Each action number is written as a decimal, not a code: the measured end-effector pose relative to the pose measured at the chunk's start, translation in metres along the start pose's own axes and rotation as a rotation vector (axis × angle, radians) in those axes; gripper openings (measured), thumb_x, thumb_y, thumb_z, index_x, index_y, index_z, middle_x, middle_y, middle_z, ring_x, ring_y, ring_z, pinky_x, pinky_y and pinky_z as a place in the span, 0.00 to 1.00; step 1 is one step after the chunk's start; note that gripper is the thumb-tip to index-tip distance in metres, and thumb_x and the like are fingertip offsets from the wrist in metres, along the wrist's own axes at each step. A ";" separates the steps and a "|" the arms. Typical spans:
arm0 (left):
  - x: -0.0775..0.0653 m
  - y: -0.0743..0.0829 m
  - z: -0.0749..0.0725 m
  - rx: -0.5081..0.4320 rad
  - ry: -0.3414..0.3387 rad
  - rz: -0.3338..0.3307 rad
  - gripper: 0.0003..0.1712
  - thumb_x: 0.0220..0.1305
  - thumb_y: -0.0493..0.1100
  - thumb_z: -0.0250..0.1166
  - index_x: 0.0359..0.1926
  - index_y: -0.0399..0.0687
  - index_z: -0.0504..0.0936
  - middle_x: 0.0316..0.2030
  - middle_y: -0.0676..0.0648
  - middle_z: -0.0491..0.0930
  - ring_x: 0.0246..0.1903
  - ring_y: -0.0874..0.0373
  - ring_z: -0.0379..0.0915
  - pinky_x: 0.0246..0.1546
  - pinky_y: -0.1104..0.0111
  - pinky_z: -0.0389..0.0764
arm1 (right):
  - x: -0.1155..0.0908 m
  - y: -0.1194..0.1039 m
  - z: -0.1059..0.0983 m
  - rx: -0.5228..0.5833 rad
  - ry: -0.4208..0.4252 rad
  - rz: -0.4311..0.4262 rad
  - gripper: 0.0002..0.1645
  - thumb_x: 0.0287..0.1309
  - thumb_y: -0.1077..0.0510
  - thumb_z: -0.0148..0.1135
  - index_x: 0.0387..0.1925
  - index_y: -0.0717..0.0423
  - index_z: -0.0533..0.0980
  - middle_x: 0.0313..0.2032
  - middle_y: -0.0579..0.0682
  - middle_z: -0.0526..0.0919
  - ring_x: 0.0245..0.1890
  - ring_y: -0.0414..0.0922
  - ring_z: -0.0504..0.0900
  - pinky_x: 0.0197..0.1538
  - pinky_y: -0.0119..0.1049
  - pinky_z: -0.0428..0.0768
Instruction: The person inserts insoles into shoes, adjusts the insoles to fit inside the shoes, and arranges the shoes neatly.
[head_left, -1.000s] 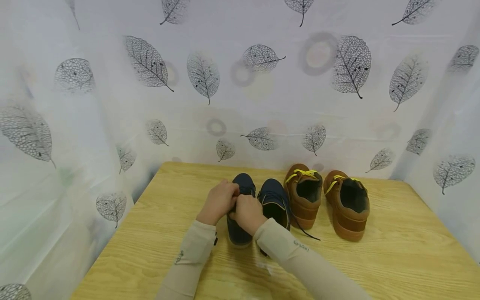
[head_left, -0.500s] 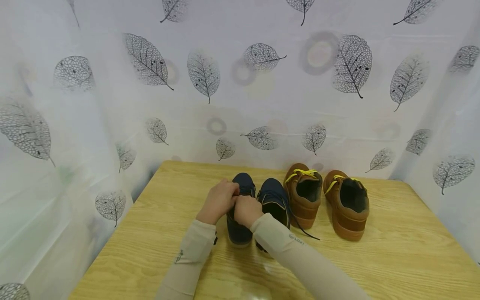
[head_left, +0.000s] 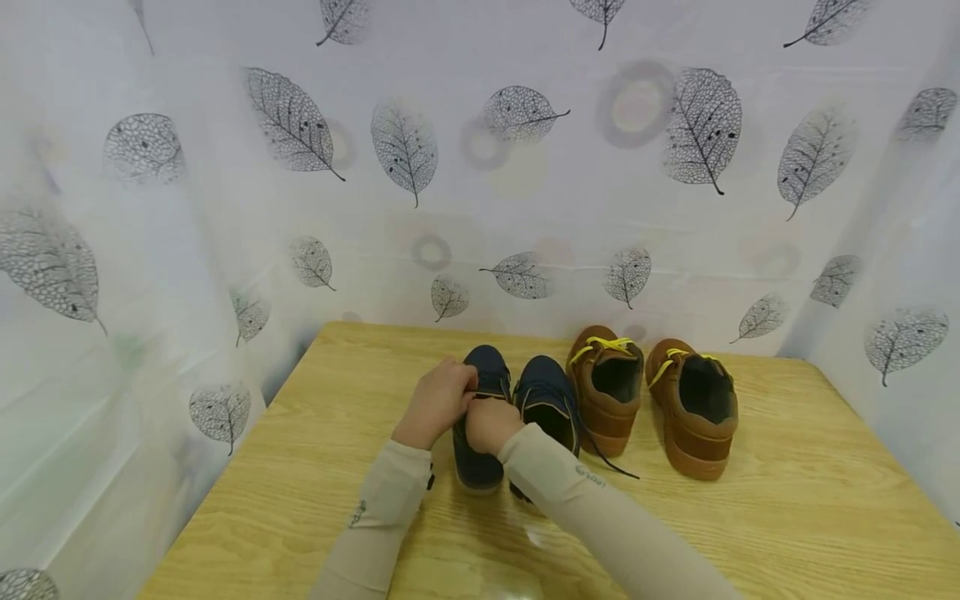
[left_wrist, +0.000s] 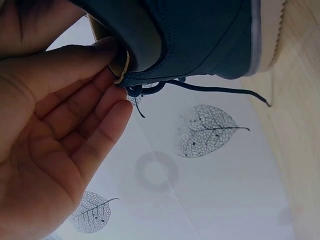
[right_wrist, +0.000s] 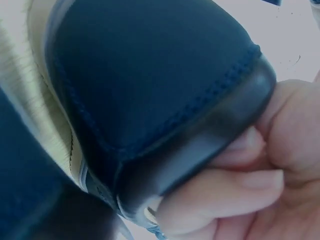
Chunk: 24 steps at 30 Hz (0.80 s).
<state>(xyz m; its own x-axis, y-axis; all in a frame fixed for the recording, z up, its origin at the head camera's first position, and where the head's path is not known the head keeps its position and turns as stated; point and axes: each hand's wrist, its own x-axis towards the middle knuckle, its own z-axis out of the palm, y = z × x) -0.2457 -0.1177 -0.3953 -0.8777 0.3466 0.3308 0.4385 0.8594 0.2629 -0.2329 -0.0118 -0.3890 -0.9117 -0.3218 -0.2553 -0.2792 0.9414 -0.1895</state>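
Observation:
A navy lace-up shoe (head_left: 480, 467) stands on the table, toe pointing away, its opening partly hidden by both hands. My left hand (head_left: 435, 404) pinches the front edge of that opening: in the left wrist view the thumb lies on the tan lining (left_wrist: 120, 67), fingers on the outside near the lace (left_wrist: 215, 89). My right hand (head_left: 493, 427) is over the opening, its fingers curled at the inner side of the padded collar (right_wrist: 200, 150); what exactly they pinch is mostly hidden. Close on the right stands the matching navy shoe (head_left: 546, 375), its loose lace (head_left: 611, 462) trailing on the wood.
Two brown shoes with yellow laces, one nearer (head_left: 606, 408) and one farther right (head_left: 697, 417), stand right of the navy pair. The wooden table (head_left: 300, 467) ends at the back against a white leaf-print curtain (head_left: 465, 225).
My right hand has shifted slightly down and toward me at the shoe opening, its wrist moving a little left. The left hand and all the shoes stay in place.

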 end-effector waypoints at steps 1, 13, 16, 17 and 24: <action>0.000 0.000 0.000 -0.003 0.000 0.000 0.10 0.58 0.31 0.66 0.24 0.47 0.77 0.25 0.49 0.75 0.28 0.54 0.68 0.27 0.63 0.73 | 0.000 0.000 0.000 -0.007 -0.014 -0.001 0.06 0.64 0.61 0.57 0.37 0.57 0.80 0.35 0.55 0.82 0.25 0.47 0.77 0.25 0.37 0.70; -0.001 0.000 -0.002 -0.021 -0.017 -0.021 0.10 0.58 0.33 0.68 0.26 0.47 0.75 0.26 0.49 0.74 0.28 0.55 0.66 0.26 0.64 0.71 | -0.024 0.019 -0.008 0.289 0.133 -0.264 0.23 0.60 0.72 0.52 0.12 0.53 0.64 0.11 0.43 0.58 0.12 0.39 0.54 0.20 0.31 0.54; -0.001 -0.001 0.000 -0.022 -0.037 -0.028 0.10 0.58 0.34 0.69 0.27 0.47 0.75 0.26 0.50 0.74 0.29 0.56 0.67 0.27 0.65 0.72 | -0.046 0.036 -0.017 0.404 0.247 -0.309 0.18 0.61 0.70 0.55 0.15 0.57 0.73 0.13 0.41 0.64 0.13 0.36 0.58 0.20 0.29 0.59; -0.001 -0.001 0.000 -0.022 -0.039 -0.026 0.10 0.58 0.35 0.69 0.27 0.47 0.75 0.27 0.50 0.74 0.29 0.56 0.67 0.27 0.65 0.72 | -0.053 0.042 -0.020 0.424 0.287 -0.280 0.14 0.61 0.68 0.57 0.20 0.59 0.78 0.15 0.43 0.70 0.14 0.36 0.63 0.21 0.30 0.63; -0.001 0.000 -0.001 -0.038 -0.021 -0.015 0.09 0.57 0.34 0.70 0.30 0.46 0.75 0.30 0.49 0.74 0.31 0.54 0.69 0.30 0.63 0.74 | -0.096 0.084 -0.019 0.411 0.476 0.075 0.20 0.62 0.58 0.62 0.14 0.58 0.74 0.11 0.44 0.67 0.12 0.39 0.65 0.18 0.32 0.64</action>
<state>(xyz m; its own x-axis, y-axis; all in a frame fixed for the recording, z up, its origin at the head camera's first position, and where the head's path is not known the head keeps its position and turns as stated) -0.2446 -0.1189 -0.3950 -0.8880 0.3421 0.3072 0.4318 0.8500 0.3017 -0.1745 0.0997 -0.3627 -0.9849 -0.0873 0.1496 -0.1572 0.8133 -0.5602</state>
